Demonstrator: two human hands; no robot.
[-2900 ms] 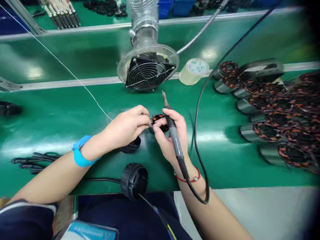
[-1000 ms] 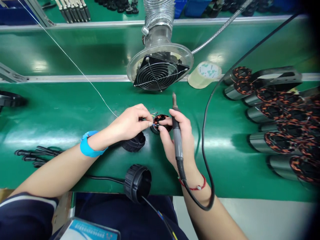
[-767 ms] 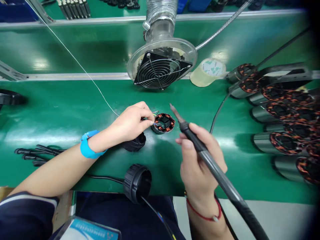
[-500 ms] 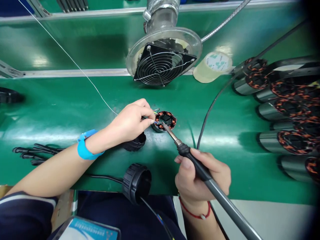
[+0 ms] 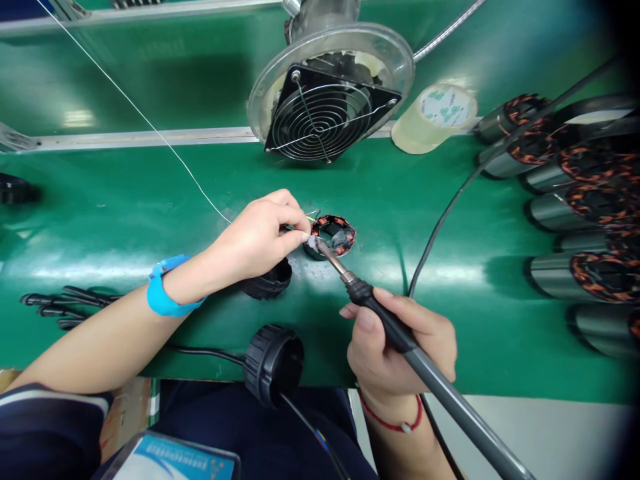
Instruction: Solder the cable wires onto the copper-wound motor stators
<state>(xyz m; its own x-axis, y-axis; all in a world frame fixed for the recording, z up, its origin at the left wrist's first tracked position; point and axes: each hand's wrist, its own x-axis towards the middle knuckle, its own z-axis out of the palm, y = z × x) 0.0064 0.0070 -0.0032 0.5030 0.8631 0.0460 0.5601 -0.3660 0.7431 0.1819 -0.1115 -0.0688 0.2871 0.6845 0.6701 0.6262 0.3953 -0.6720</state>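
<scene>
My left hand [image 5: 260, 233] is closed in a pinch beside a small motor stator [image 5: 349, 233] with copper windings, which stands on the green bench. A thin silvery solder wire [image 5: 175, 152] runs from the upper left into this hand, and thin coloured leads show at the fingertips. My right hand [image 5: 400, 347] is wrapped round the grip of a soldering iron [image 5: 387, 325]. Its tip meets the near left rim of the stator by my left fingertips, where a wisp of smoke shows. The exact joint is too small to make out. A black plastic cap [image 5: 270, 283] lies under my left wrist.
A ribbed black cap [image 5: 265, 367] with a cable lies at the front edge. A fume extractor fan [image 5: 320, 127] hangs behind the stator, near a tape roll [image 5: 435, 120]. Several stators [image 5: 560, 277] stand on the right; black cables [image 5: 70, 303] lie left.
The iron's tip has shifted slightly left, towards my left fingertips, and smoke now rises there. The view has tilted a little. Both hands keep their grips.
</scene>
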